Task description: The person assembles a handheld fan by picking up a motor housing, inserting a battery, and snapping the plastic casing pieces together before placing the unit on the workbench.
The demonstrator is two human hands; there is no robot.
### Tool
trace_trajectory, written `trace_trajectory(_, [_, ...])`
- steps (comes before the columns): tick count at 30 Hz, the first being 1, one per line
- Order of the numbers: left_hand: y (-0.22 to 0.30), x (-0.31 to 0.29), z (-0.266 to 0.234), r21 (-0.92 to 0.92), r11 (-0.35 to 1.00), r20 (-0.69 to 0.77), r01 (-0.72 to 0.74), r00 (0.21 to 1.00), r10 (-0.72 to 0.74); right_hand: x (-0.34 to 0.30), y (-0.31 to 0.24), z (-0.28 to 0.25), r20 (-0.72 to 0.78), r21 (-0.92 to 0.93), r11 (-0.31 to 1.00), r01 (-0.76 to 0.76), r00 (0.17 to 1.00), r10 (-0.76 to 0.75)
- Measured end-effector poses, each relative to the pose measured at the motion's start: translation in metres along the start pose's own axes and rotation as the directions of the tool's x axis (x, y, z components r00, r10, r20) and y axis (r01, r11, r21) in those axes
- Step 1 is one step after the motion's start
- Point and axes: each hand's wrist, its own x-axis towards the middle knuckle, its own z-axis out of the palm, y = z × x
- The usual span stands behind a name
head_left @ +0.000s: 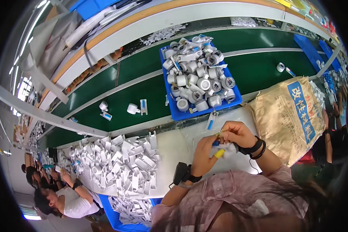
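Note:
Close in front of my body, both hands meet around a white plastic part (230, 150) with a rounded end. My left hand (205, 155) is closed on it from the left, a yellow cover on the thumb. From the right, my right hand (239, 134) is closed too, its fingertips pinched together over the part beside my left fingers. A bit of blue shows between the hands, but the fingers hide most of it. Just beyond lies a white piece with a blue strip (211, 121), touching neither hand.
A blue crate (174, 113) heaped with round white plastic assemblies stands ahead on the green conveyor (150, 92). White plastic pieces (120, 166) pile up at left, above a blue bin (114, 218). A large brown sack (274, 116) lies at right. Co-workers (75, 199) sit at left.

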Motion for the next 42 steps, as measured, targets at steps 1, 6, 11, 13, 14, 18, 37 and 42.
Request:
trace_trajectory(1, [0.000,-0.009,-0.006,0.053,0.998,0.038,0.033,0.999,-0.035,-0.003,0.003,0.005,0.018,-0.093,0.996,0.019,1.000,-0.017])
trace_trajectory(6, [0.024,-0.027,-0.042,0.093,0.996,0.243,0.011,0.969,-0.033,-0.014,-0.001,0.022,0.087,-0.194,0.980,-0.038,0.995,0.056])
trace_trajectory(11, [0.036,-0.041,-0.064,0.052,0.945,0.347,0.322,0.881,-0.320,-0.020,0.003,0.037,0.197,-0.167,0.971,-0.171,0.959,0.203])
trace_trajectory(13, [0.039,-0.044,-0.064,0.016,0.944,0.323,0.329,0.892,-0.316,-0.026,0.004,0.041,0.215,-0.092,0.975,-0.203,0.952,0.218])
trace_trajectory(14, [0.041,-0.045,-0.066,-0.122,0.931,0.255,0.344,0.917,-0.306,-0.029,0.005,0.041,0.252,-0.027,0.967,-0.255,0.934,0.253])
trace_trajectory(18, [0.033,-0.045,-0.060,-0.471,0.835,0.120,0.284,0.959,-0.259,-0.029,-0.002,0.048,0.476,0.002,0.961,-0.277,0.845,0.243])
trace_trajectory(37, [0.017,-0.054,-0.030,-0.682,0.525,0.153,0.509,0.802,-0.578,-0.038,0.046,0.083,-0.315,-0.619,0.780,0.088,0.882,-0.350])
trace_trajectory(42, [0.018,-0.059,-0.024,-0.670,0.546,0.183,0.504,0.824,-0.536,-0.036,0.047,0.078,0.048,-0.826,0.427,0.367,0.802,-0.595])
